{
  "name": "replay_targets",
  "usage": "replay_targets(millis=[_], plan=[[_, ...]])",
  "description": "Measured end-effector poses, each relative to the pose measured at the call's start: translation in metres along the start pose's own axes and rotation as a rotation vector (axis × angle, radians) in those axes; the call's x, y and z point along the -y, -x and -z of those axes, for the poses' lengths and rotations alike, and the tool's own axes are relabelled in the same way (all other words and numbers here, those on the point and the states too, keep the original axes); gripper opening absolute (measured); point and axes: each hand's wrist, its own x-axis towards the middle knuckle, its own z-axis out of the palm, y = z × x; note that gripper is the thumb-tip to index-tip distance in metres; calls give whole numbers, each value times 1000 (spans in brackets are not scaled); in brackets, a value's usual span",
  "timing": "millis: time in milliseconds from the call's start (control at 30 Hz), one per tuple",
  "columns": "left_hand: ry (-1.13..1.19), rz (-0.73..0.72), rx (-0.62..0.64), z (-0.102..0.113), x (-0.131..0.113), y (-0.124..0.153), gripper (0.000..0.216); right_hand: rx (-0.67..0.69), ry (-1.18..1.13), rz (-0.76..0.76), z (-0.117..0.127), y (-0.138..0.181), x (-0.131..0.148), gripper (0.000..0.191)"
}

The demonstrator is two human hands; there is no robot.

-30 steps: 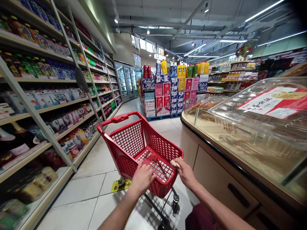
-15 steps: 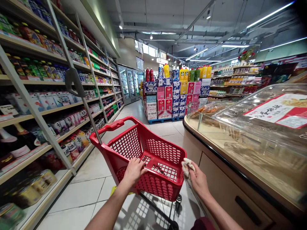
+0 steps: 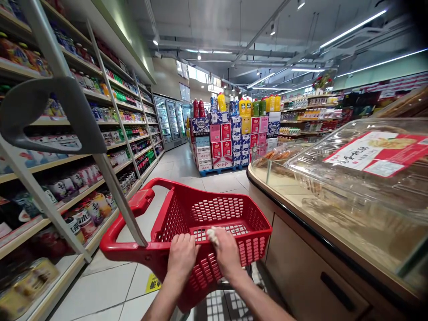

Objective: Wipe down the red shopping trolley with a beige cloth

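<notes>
Our left hand [image 3: 182, 255] curls its fingers over the near rim of the red basket [image 3: 220, 208] | our right hand [image 3: 228, 255] beside it, closed on a white wad [image 3: 211, 233], mostly hidden | basket in the aisle between shelves [image 3: 83, 196] and counter [image 3: 294, 223], wheels out of sight | grey handle [image 3: 50, 116] blurred up close

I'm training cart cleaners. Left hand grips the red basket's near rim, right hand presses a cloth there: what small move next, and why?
Probably slide the right hand with its whitish cloth rightward along the near rim of the red basket, since the cloth sits bunched at one spot and the left hand grips that rim beside it, steadying the basket.
</notes>
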Motion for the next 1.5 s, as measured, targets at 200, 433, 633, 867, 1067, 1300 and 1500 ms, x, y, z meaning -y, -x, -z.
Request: replay_targets(millis=[200, 433, 633, 867, 1067, 1300, 1500], plan=[[-45, -46, -110, -4, -9, 11, 27, 5, 217, -65, 37, 0, -58, 30], [-11, 37, -109, -1, -9, 15, 27, 17, 111, 248, 2, 13, -6, 48], [23, 30, -125, 5, -2, 22, 28, -9, 286, -37, 53, 21, -80, 43], [8, 4, -171, 7, -2, 25, 27, 10, -25, 39, 41, 5, -13, 40], [3, -32, -230, 1, 2, 28, 25, 3, 96, -232, 85, 6, -72, 38], [-25, -42, -239, 1, 4, 26, 25, 257, 105, 61, 64, 12, -39, 39], [-10, -66, -264, -5, 14, 25, 22, 229, 188, -41, 81, 13, -63, 38]])
